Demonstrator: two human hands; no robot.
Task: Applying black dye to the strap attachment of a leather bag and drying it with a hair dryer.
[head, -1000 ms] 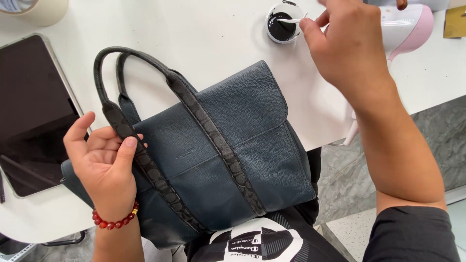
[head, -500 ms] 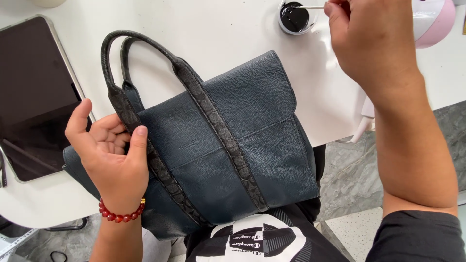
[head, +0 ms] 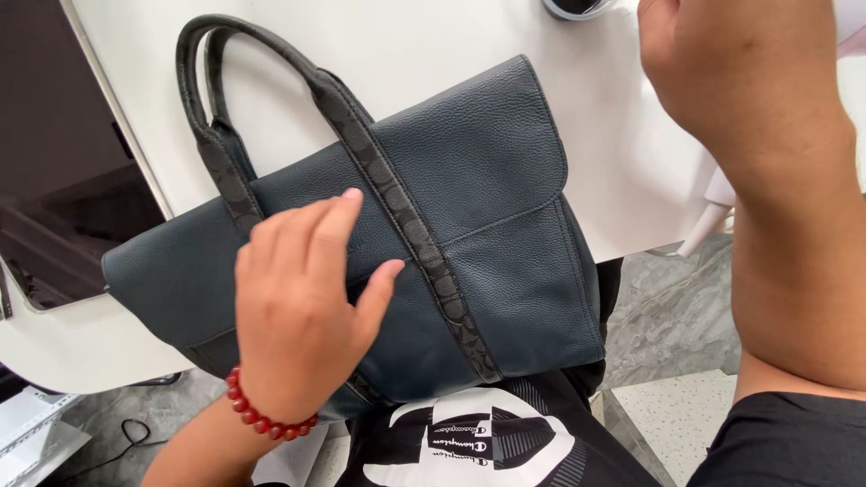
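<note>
A dark blue leather tote bag lies flat on the white table, its lower edge hanging over the near side onto my lap. Its two dark patterned handles arch toward the far left. My left hand lies palm down on the bag's lower left, fingers spread and touching the leather; a red bead bracelet circles the wrist. My right hand is raised at the top right beside a round black-and-white object at the frame's edge. Its fingers are cut off by the frame.
A dark tablet-like screen lies on the table at the left. The white table ends near me in a rounded edge, with grey stone floor below. A black printed shirt shows at the bottom.
My left hand has turned palm down and now presses flat on the bag. The view has moved closer and lower, pushing my right hand and the round object to the top edge.
</note>
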